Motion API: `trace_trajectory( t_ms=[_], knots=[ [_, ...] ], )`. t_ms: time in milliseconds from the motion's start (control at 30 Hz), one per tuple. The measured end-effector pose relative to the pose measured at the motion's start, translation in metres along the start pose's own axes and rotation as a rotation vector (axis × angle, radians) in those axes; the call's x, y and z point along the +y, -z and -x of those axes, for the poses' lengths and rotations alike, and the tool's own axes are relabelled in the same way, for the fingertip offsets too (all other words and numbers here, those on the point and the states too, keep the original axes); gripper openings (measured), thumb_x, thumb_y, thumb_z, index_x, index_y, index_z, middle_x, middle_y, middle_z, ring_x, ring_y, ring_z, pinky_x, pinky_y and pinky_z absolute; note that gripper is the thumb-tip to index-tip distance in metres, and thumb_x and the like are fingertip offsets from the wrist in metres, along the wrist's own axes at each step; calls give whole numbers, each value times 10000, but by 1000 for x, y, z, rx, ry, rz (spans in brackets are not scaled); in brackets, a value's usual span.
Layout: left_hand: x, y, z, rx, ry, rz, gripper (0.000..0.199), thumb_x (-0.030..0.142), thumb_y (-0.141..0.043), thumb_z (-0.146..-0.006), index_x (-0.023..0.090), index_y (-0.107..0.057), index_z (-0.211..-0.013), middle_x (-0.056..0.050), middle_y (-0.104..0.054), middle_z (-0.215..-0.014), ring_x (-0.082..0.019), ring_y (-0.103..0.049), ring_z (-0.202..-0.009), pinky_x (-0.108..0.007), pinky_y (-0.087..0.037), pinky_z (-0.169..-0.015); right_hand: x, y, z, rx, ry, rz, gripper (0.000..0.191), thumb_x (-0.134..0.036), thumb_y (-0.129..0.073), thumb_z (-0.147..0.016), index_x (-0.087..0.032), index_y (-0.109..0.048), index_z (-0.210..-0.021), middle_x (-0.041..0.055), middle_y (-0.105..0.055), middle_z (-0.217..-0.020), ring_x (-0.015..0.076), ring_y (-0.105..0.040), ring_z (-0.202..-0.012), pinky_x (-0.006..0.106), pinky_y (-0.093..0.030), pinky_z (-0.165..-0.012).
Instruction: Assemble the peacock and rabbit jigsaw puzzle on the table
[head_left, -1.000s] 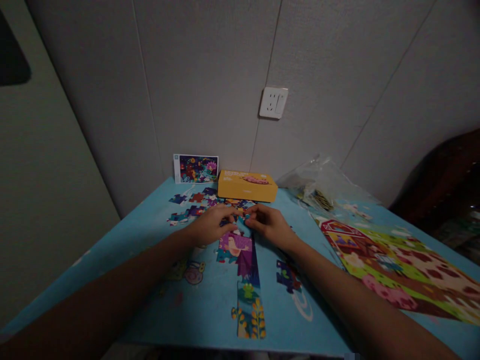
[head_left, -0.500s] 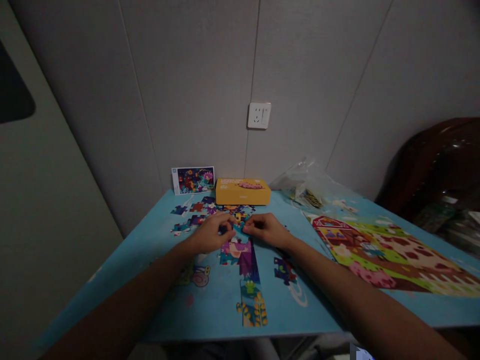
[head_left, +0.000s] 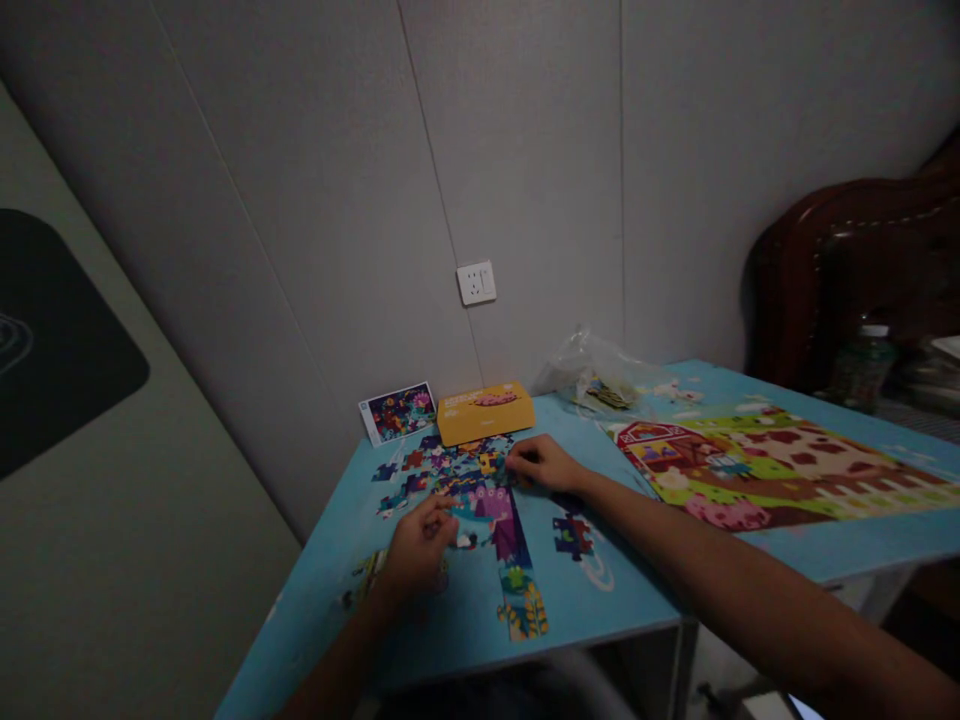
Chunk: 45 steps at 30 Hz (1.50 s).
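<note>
1. Head view, and here's my right hand (head_left: 546, 465), fingers curled in, tips right at the puzzle's far part; whether a piece is pinched there, I can't tell.
2. My left hand (head_left: 420, 545) sits lower, thumb and fingers bent nearly together beside the puzzle's left edge; any grip is too small to make out.
3. And the puzzle (head_left: 510, 535) itself: flat on the worktop (head_left: 457, 620), between my hands and running towards me, the box (head_left: 487, 415) just behind its far end.
4. Handling now: I'd call it light, stiff card, probably smooth on its face. Single pieces should suit a thumb-and-finger pinch at the edges; joined ones could part or bend at the seams, so I'd support both sides.
5. What a look, too: deep purple and blue, a purple many-eyed creature, a green frog, yellow leaves at the near end, knobs along the edge. A joined cluster (head_left: 574, 537) lies apart on the right, dark blue and red.
</note>
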<state>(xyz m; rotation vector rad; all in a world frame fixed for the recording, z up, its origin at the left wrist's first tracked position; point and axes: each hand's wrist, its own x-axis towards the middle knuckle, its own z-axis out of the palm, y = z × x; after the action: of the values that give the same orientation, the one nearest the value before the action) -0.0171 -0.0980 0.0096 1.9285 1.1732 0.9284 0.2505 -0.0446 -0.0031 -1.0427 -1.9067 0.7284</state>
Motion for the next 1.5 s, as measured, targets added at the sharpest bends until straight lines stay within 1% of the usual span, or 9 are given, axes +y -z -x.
trace_trajectory(
  t_ms=[100,167,333,600,767,900,1200,1400,1500],
  knots=[
    [-8,2,17,47,132,48,371,491,-569,-729,166,-601,-905,36,-569,-576,-163,-537,-515,-268,-401,-529,-3,-3,-1,10,12,55,526,-608,-527,-835,-130,-618,-636,5,-536,-501,105,-441,-478,223,-308,-468],
    [-11,0,22,30,151,56,395,513,-566,-743,168,-600,-932,34,-582,-604,-157,-534,-518,-264,-399,-526,-5,-5,-2,6,26,105,489,-560,-526,-847,-132,-616,-628,-3,-522,-519,104,-429,-502,224,-297,-482],
    [-11,-4,25,-52,19,-158,271,407,-563,-810,173,-656,-910,0,-637,-681,-179,-601,-680,-282,-446,-673,-7,-10,-1,-35,44,188,367,-426,-526,-864,-135,-646,-677,-13,-525,-571,105,-430,-549,230,-288,-522],
    [0,-7,36,-105,-1,-201,313,403,-567,-837,160,-683,-995,2,-593,-697,-142,-552,-634,-232,-422,-590,0,-7,-4,-45,67,176,313,-339,-530,-847,-127,-663,-658,-13,-537,-551,103,-417,-528,230,-274,-523],
    [1,-8,33,-49,28,-263,288,380,-534,-860,170,-666,-1005,2,-622,-680,-162,-570,-645,-255,-426,-610,0,-5,-3,-27,76,189,295,-321,-530,-846,-127,-663,-666,-21,-522,-535,94,-404,-514,227,-257,-516],
    [1,-9,32,-62,13,-315,245,346,-552,-844,178,-670,-977,-7,-647,-717,-172,-582,-658,-274,-425,-638,-4,-5,-1,-36,86,195,273,-303,-535,-829,-132,-651,-650,-22,-505,-533,96,-410,-514,227,-266,-516],
    [-1,-14,29,-100,-54,-500,163,324,-575,-836,210,-667,-908,7,-533,-632,-201,-534,-679,-319,-384,-693,-8,0,0,-25,30,207,280,-322,-528,-833,-141,-635,-649,-14,-518,-525,95,-400,-503,230,-278,-511],
    [-10,-9,34,-50,-27,-381,227,361,-557,-865,218,-683,-988,15,-510,-619,-180,-504,-606,-315,-407,-652,-9,3,2,-7,-43,188,318,-372,-530,-845,-135,-649,-668,7,-577,-540,98,-430,-493,233,-299,-501],
    [-14,-8,35,-49,-80,-405,267,363,-680,-775,234,-696,-1008,-2,-545,-660,-203,-541,-658,-348,-443,-694,-8,5,3,17,-73,171,340,-399,-521,-845,-131,-658,-687,14,-587,-548,103,-448,-495,233,-318,-497]
  ],
)
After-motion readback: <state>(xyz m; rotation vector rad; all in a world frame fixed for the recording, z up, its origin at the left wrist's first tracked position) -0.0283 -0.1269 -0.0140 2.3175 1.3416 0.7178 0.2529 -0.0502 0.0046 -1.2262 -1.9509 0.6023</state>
